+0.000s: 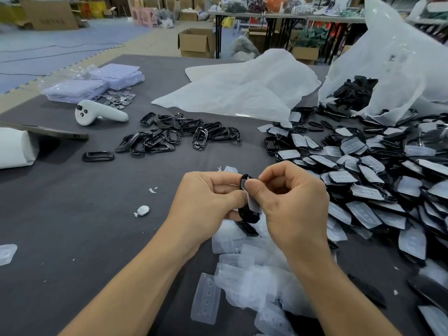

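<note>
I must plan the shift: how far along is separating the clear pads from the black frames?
Done: a pile of bare black frames lies beyond the hands; removed clear pads heap below them. In hand: the left hand holds one frame while the right hand pinches its pad. Left: the larger heap of padded frames at right, more in the white bag.
</note>
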A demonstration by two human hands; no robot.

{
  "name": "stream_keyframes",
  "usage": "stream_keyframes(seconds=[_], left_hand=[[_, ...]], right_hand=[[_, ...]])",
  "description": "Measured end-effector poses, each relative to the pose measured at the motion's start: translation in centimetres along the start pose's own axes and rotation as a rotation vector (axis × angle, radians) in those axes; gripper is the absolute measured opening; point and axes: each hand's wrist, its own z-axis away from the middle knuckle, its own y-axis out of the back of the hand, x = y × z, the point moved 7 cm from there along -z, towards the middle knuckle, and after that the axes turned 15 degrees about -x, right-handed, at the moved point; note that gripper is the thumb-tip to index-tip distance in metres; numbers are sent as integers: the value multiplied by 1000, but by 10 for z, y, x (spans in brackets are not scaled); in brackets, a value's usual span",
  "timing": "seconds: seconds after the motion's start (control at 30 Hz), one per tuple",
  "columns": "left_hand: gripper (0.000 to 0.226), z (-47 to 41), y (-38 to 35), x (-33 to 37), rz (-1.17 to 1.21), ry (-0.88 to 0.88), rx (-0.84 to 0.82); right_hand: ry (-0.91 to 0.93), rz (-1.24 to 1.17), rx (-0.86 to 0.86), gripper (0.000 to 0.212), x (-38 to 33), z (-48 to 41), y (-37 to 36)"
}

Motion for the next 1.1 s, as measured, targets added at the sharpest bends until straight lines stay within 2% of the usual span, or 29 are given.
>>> stream_keyframes(seconds=[0.2, 0.37, 0.43, 0.6, 0.67, 0.9, 1.1], left_hand=[[22, -1, -2, -3, 69, -12, -28], [24, -3, -7, -7, 125, 16, -62], [22, -3, -7, -9, 105, 19, -40], [22, -2, 2, -7, 145, 5, 92], [23, -2, 5, -7, 154, 10, 128], [13, -3, 7, -12, 148, 62, 118], [14, -3, 14, -8, 4, 48, 177]], right_hand=[[-70, -92, -99, 16, 7, -7, -3], [-38, -37, -54, 13, 6, -7, 2], [-59, -63, -85, 12, 9, -8, -1], [-118, -310, -199, 16, 14, -10, -9], [-113, -263, -220, 6, 13, -10, -11], [-91, -176, -217, 7, 12, -8, -10], [-70, -158, -281, 24, 9, -6, -15]])
